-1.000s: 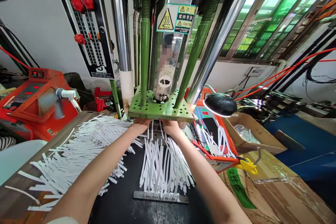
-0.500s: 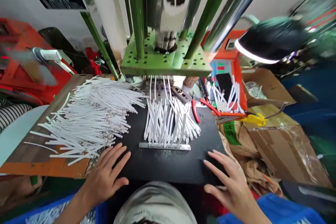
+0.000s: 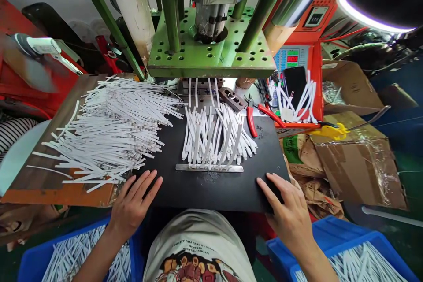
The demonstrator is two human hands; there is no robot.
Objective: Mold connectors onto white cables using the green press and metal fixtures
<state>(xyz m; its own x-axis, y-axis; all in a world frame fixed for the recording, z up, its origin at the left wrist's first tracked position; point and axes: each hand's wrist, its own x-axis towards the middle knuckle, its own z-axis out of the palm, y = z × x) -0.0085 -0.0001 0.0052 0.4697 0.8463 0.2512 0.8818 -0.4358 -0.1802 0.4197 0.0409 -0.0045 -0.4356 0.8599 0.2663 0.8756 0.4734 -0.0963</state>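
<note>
My left hand [image 3: 135, 205] rests on the left front edge of the black work surface [image 3: 188, 194], fingers spread and holding nothing. On the right front corner lies my right hand [image 3: 288, 206], also open, its fingers apart on the surface. Between them is a flat metal bar [image 3: 209, 168], with several white strips standing up from it. Behind the bar lies a small bunch of white strips [image 3: 198, 134] with blocky ends. A large heap of similar strips [image 3: 115, 128] covers the board beyond my left hand.
A green press plate [image 3: 211, 70] hangs over a metal fixture at the back. Red-handled pliers [image 3: 251, 121] lie beside a metal block [image 3: 232, 98]. An orange machine [image 3: 317, 83] holds a phone [image 3: 295, 83]. Blue bins [image 3: 27, 262] of strips stand low on both sides.
The view has tilted downward, showing more of the blue bins and shirt. My right thumb is now mostly hidden. Both hands stay at the front edge; strips and bar keep their places.
</note>
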